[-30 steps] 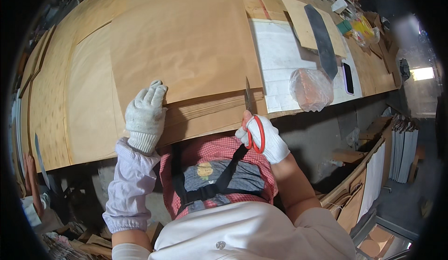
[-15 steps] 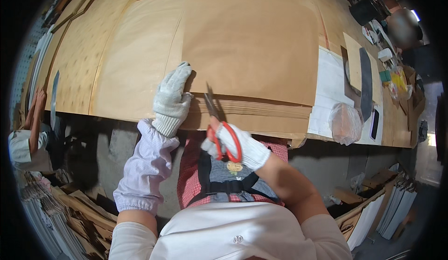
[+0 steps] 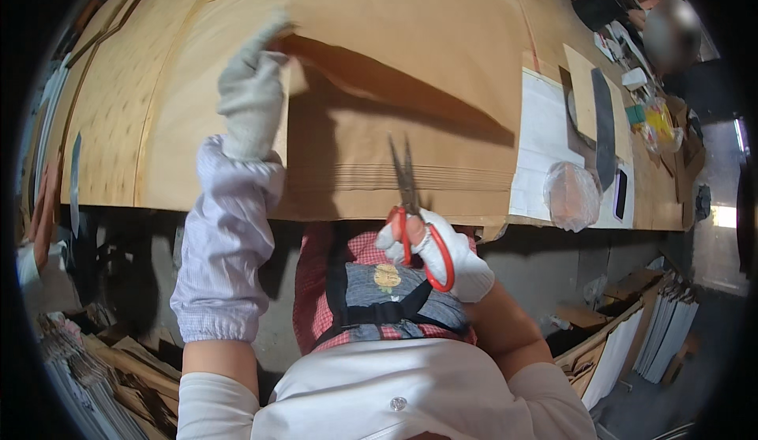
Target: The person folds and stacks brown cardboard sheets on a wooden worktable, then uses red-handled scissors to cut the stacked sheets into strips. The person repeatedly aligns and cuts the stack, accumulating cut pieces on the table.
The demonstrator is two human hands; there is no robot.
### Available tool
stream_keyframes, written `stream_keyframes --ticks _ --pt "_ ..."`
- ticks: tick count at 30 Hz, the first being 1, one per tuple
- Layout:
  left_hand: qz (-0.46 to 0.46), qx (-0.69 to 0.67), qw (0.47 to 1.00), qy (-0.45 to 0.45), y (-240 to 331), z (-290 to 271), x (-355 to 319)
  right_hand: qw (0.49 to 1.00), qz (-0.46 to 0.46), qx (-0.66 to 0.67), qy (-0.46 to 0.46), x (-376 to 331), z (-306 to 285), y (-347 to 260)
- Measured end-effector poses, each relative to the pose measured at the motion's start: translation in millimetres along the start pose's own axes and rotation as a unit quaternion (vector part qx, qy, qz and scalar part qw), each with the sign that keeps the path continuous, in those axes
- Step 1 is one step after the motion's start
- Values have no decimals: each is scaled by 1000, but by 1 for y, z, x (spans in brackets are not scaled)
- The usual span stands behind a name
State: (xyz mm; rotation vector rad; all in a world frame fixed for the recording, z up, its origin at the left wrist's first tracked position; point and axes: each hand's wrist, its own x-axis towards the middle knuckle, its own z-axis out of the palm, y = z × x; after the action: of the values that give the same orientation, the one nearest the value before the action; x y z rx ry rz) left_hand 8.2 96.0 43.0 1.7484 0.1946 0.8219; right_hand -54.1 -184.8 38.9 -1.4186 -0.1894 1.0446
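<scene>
A stack of brown paper sheets (image 3: pixel 466 181) lies on the table, its near edges stepped in thin lines. The top sheet (image 3: pixel 418 29) is raised at its near left corner, where my left hand (image 3: pixel 251 96), in a whitish glove, pinches it. The lifted edge slants down to the right and casts a shadow on the sheets below. My right hand (image 3: pixel 462 262), gloved with some fingertips bare, holds red-handled scissors (image 3: pixel 405 178) in front of the table's near edge. Their blades point away from me over the stack, slightly apart.
To the right lie white paper (image 3: pixel 539 140), a round item in clear plastic (image 3: pixel 570 195), a phone (image 3: pixel 621 195) and a dark grey strip (image 3: pixel 604 116). Another person's arm (image 3: pixel 43 211) shows at the far left. Cardboard piles (image 3: pixel 134 369) stand at lower left.
My left hand has moved up and left, lifting the top sheet's near left corner off the stack. My right hand has shifted slightly right, with the scissors turned more upright.
</scene>
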Motion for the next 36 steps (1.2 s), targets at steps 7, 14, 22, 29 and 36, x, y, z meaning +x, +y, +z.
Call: stream_keyframes --ticks 7,14,22,29,36 --pt "288 348 857 -249 -10 15 -50 978 78 191 -19 -5 -37 29" --pt "163 442 814 -339 12 42 -84 988 81 108 74 -4 -23 33" --pt "174 468 806 -317 12 46 -85 992 101 25 72 11 -44 53" --pt "166 464 813 -309 2 44 -88 976 10 48 213 -40 -85 79" --pt "207 461 811 -296 3 45 -89 960 55 110 252 -36 -104 54"
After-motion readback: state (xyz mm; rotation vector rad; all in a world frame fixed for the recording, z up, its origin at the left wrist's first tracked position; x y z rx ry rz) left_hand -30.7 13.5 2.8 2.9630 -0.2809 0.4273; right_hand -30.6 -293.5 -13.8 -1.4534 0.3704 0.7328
